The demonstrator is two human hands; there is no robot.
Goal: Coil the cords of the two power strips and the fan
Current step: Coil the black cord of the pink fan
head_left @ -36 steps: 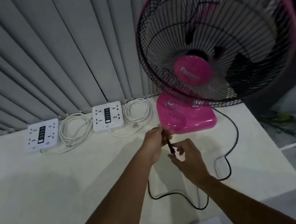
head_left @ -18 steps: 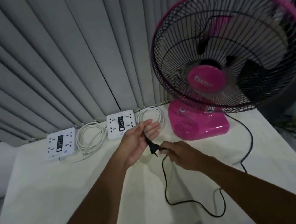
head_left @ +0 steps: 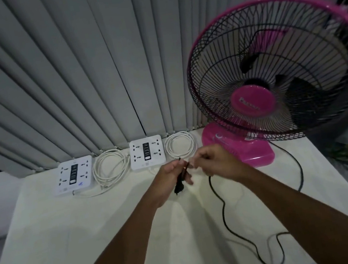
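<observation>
The black cord (head_left: 223, 210) is pinched by both hands above the tabletop (head_left: 69, 228). The plug (head_left: 179, 189) hangs below the left hand (head_left: 171, 178); the right hand (head_left: 216, 161) is closed on the cord just beside it.

The round black wire cage of the pink table fan (head_left: 281, 64) is motion-blurred and cut off by the right edge. The thin black fan cord (head_left: 223, 213) vanishes inside the right hand (head_left: 215, 161). Lettering on the fan's pink hub is unreadable.
</observation>
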